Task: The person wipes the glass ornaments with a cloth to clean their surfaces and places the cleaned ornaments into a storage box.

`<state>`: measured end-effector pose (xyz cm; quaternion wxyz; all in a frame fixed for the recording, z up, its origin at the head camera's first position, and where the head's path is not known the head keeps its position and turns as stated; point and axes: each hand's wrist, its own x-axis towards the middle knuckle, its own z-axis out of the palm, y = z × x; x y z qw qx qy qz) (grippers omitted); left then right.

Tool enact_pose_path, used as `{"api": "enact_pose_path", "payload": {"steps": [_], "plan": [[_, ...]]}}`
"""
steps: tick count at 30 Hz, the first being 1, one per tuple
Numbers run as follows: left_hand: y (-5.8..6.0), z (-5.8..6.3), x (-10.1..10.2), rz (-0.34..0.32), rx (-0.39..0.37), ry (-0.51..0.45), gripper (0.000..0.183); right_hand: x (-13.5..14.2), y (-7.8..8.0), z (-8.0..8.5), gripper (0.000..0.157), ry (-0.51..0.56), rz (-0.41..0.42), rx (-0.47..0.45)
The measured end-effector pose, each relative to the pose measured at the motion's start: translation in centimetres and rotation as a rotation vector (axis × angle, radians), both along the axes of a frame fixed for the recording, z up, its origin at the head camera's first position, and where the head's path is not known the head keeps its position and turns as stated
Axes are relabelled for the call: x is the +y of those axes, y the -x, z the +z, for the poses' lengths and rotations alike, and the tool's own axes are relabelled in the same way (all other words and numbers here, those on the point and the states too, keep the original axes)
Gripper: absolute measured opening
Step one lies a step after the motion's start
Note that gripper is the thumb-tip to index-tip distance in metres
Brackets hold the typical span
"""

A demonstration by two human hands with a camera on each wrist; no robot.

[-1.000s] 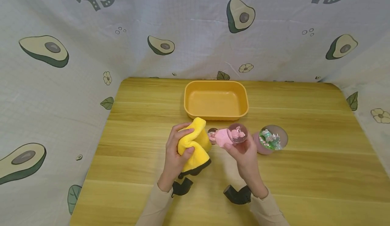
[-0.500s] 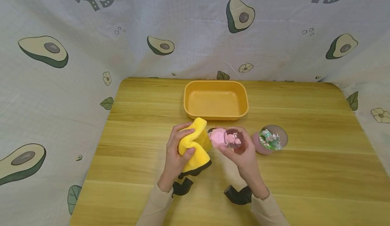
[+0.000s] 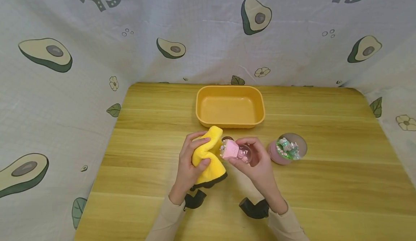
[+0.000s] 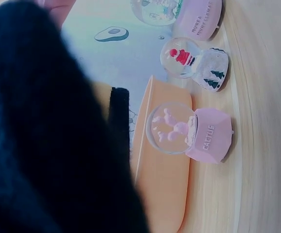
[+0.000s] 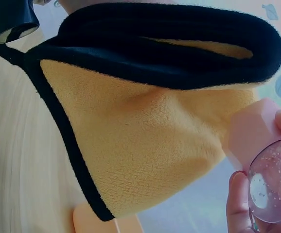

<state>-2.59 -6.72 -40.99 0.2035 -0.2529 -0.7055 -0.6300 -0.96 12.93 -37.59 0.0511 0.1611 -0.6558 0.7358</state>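
My left hand (image 3: 187, 165) grips a yellow towel (image 3: 211, 163) with black edging, bunched up and hanging over the table. Beside it, my right hand (image 3: 261, 167) holds a small snow globe (image 3: 231, 149) with a faceted pink base and a pink figure in its dome. The globe lies tilted on its side, base toward the towel; in the right wrist view that base (image 5: 254, 128) overlaps the towel's edge. Fingers wrap its clear dome (image 5: 276, 184). Behind the towel, the left wrist view shows a pink-based snow globe (image 4: 211, 136) lettered "CACTUS", mostly hidden in the head view.
A Santa snow globe (image 4: 213, 70) stands near the cactus one. Right of my right hand is a larger pink-based snow globe (image 3: 289, 149) with greenery inside. A yellow-orange rectangular bin (image 3: 230, 125) sits at the back, before a hanging avocado-print cloth (image 3: 211, 28).
The held snow globe has turned and shifted left, its dome swinging down and its base coming up closer to the towel. My left hand and the towel moved slightly right.
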Motion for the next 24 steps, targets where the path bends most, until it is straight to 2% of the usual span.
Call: {"api": "enact_pose_path", "payload": {"steps": [8, 14, 19, 24], "plan": [[0.04, 0.06, -0.12, 0.002, -0.013, 0.0, 0.045, 0.27, 0.11, -0.04, 0.049, -0.013, 0.109, 0.046], [0.0, 0.25, -0.13, -0.001, -0.018, 0.013, 0.048, 0.25, 0.08, -0.01, 0.053, -0.032, 0.115, 0.083], [-0.05, 0.34, -0.06, -0.033, -0.02, 0.018, 0.05, -0.07, 0.13, 0.0, 0.055, -0.052, 0.09, 0.213], [-0.09, 0.37, 0.12, -0.068, -0.033, 0.017, 0.051, -0.45, 0.31, -0.17, 0.042, -0.118, 0.058, 0.374]]}}
